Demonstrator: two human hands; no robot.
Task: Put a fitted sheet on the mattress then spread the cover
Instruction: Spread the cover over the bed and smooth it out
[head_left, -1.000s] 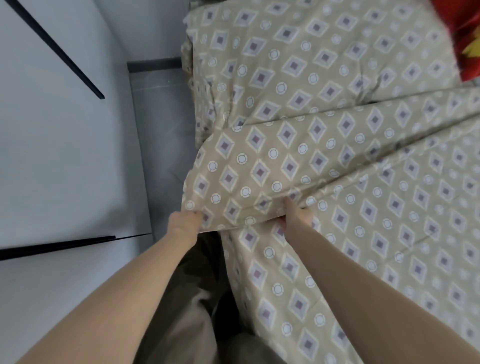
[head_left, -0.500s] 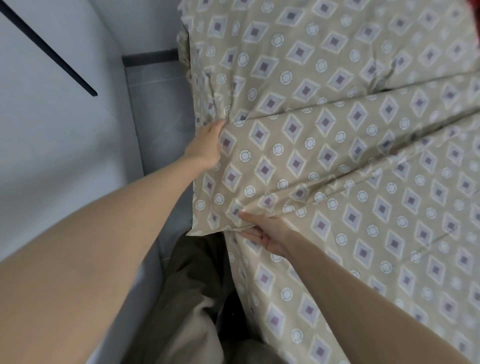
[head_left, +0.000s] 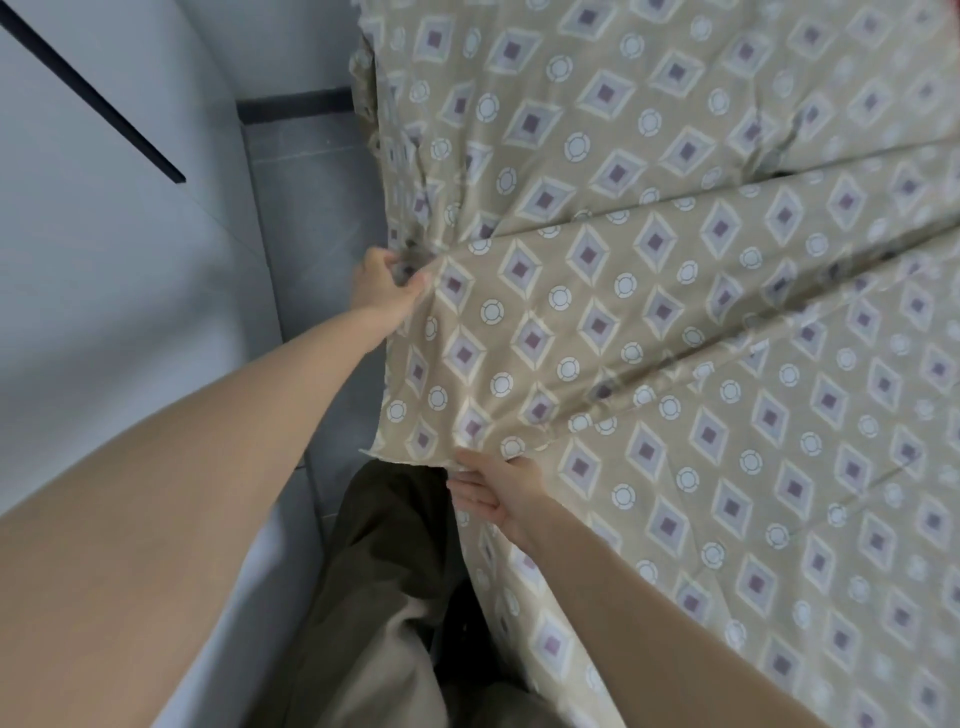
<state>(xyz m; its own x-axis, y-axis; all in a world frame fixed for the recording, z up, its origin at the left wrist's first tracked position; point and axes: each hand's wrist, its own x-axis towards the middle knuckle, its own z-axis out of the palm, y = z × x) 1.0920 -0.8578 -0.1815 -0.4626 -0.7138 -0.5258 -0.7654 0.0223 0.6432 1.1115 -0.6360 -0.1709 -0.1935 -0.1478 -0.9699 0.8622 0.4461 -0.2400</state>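
Observation:
A beige cover (head_left: 597, 332) with purple diamonds and white circles lies folded across the bed, over a sheet (head_left: 779, 519) of the same pattern that wraps the mattress. My left hand (head_left: 387, 288) grips the cover's left edge at the far corner of the fold, where the cloth bunches. My right hand (head_left: 493, 491) pinches the near hem of the cover between thumb and fingers, at the bed's left side. The cover's near left corner (head_left: 374, 452) hangs free over the bed edge.
A narrow strip of grey floor (head_left: 306, 208) runs between the bed and a pale wall (head_left: 104, 260) on the left. A dark skirting (head_left: 293, 104) closes the far end. My trousered legs (head_left: 384, 597) stand tight against the bed's side.
My left hand let go of the near corner, travelled up along the cover's left edge and now grips it at the far fold. My right hand stays on the near hem.

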